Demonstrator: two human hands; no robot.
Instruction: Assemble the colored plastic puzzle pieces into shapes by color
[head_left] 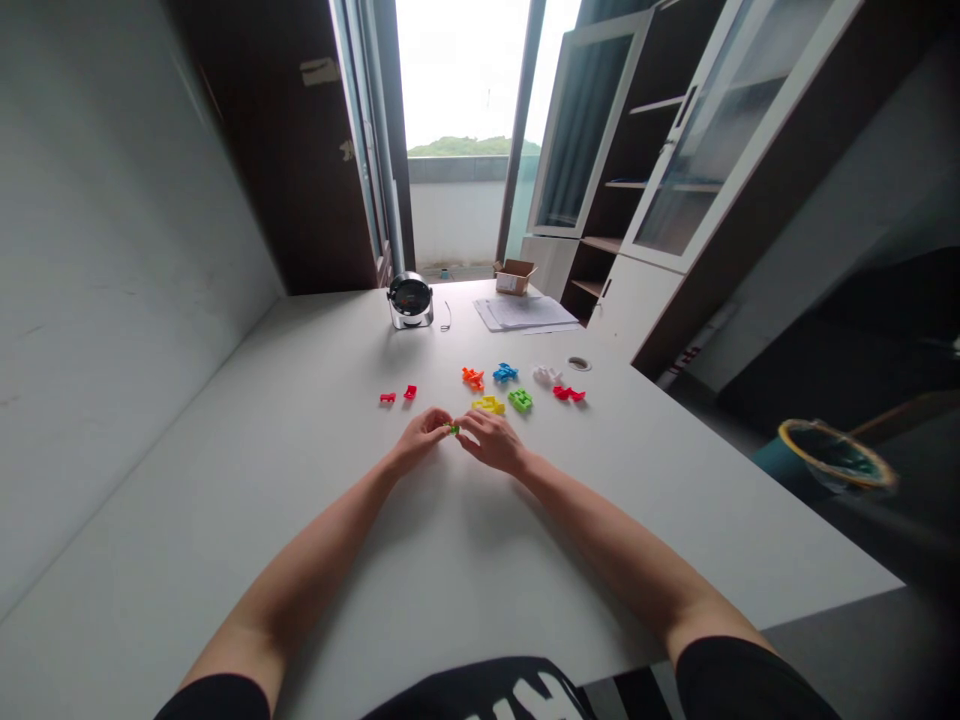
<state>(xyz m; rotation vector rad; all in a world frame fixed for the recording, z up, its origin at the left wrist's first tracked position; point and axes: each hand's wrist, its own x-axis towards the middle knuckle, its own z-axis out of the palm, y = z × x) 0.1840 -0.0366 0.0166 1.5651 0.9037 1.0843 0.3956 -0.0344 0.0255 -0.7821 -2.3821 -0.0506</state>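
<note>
My left hand point(422, 437) pinches a small green plastic piece point(454, 429) between thumb and fingers. From the other side my right hand point(491, 440) closes its fingertips at the same piece. Most of it is hidden by the fingers, so its exact shape cannot be made out. Just beyond my right hand lie yellow pieces point(489, 404) and a cluster of green pieces point(520, 400). Further back are orange pieces point(473, 378), blue pieces point(505, 373), white pieces point(547, 376) and red pieces point(569, 394). Two separate red pieces point(387, 398) point(410, 392) rest beyond my left hand.
The white table point(322, 400) meets a wall on the left. Toward its far edge stand a round black device on a metal stand point(411, 300), a thin bent wire point(446, 317), papers point(529, 313) and a small cardboard box point(514, 277). A cable hole point(579, 364) is at the right.
</note>
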